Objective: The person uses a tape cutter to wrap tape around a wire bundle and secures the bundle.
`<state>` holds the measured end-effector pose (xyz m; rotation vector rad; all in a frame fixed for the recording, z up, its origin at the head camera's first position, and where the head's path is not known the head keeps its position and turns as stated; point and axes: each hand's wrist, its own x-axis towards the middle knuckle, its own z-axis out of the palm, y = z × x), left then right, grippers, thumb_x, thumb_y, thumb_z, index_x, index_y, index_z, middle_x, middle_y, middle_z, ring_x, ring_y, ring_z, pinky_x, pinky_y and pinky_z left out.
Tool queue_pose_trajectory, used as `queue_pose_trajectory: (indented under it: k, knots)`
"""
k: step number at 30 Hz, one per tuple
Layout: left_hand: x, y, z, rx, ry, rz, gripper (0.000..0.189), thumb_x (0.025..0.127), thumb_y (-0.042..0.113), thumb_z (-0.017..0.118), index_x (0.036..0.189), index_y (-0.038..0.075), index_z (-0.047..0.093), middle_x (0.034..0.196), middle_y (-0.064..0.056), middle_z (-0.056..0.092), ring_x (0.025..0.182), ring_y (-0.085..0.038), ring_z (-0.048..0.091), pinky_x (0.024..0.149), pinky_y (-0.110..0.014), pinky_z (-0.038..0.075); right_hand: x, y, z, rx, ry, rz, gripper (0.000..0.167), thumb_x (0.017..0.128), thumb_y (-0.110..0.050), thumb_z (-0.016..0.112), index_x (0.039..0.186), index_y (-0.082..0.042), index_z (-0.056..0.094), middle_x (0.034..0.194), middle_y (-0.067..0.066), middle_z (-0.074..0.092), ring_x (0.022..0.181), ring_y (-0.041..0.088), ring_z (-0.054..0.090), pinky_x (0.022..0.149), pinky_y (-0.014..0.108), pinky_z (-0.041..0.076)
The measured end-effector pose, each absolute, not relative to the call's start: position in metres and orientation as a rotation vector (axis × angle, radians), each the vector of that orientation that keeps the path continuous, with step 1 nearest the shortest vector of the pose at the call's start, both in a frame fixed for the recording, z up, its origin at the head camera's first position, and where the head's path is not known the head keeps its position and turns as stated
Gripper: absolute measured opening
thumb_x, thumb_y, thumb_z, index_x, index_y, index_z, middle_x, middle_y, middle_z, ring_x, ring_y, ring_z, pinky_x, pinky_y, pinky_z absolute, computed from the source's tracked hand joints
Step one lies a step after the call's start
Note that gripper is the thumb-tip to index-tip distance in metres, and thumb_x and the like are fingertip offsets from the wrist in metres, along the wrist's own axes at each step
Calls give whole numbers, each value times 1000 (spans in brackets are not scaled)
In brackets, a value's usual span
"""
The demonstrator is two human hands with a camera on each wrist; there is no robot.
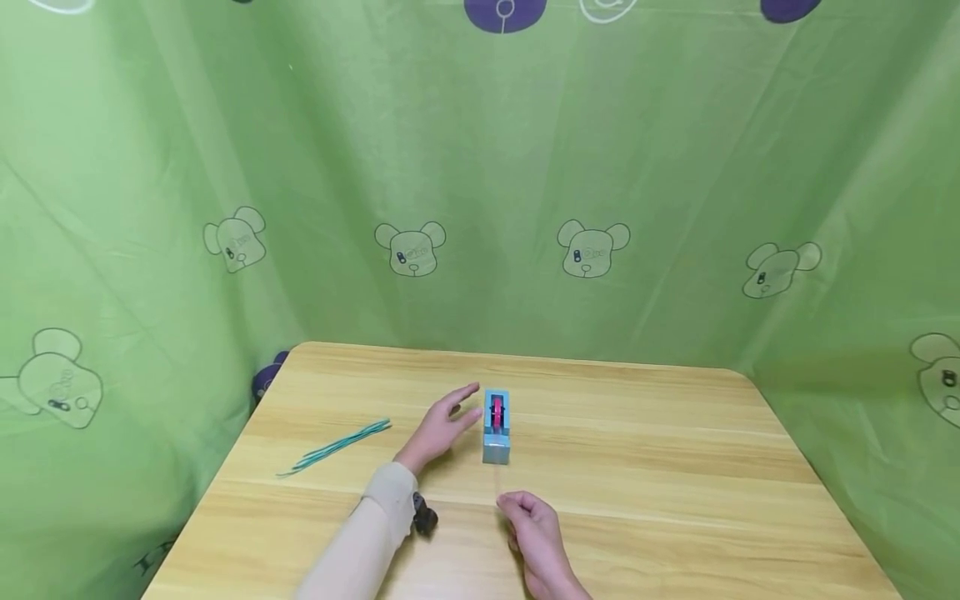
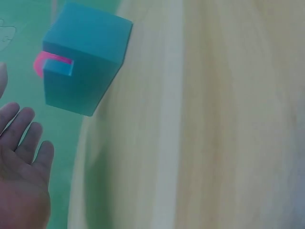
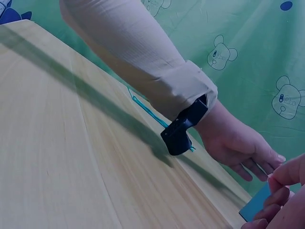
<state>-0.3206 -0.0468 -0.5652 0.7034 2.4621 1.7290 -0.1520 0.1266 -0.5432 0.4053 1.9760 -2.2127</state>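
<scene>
A blue tape dispenser stands on the table with a pink tape roll in its slot. From its front, a thin clear strip of tape stretches toward the person. My right hand pinches the strip's end between thumb and forefinger. In the right wrist view, the right hand's fingers partly cover the dispenser. Just left of the dispenser is my left hand, fingers spread and nothing held. The left wrist view shows that hand apart from the dispenser's blue body.
A bundle of thin teal strands lies on the left of the wooden table. A small black camera is strapped to the left wrist, below a beige sleeve. Green curtains surround the table's back and sides.
</scene>
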Motion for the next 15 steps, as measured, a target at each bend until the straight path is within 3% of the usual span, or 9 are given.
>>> queue_pose_trajectory:
  k: [7,15]
  knots:
    - [-316,-53,-557,721,2482,1738,61,98,43,59,149,17,43,150,5,44,139,-20,38,113,-42,30,-151,128,-544,387,1973,-2212,24,96,-15,62,105,7,64,66,-3,46,61,11,41,54,21,37]
    - [-311,-60,-549,728,2505,1740,59,97,37,62,149,14,43,150,0,44,139,-25,38,113,-47,29,-154,129,-549,378,1945,-2224,23,96,-12,60,106,9,64,66,-3,47,60,10,41,52,20,36]
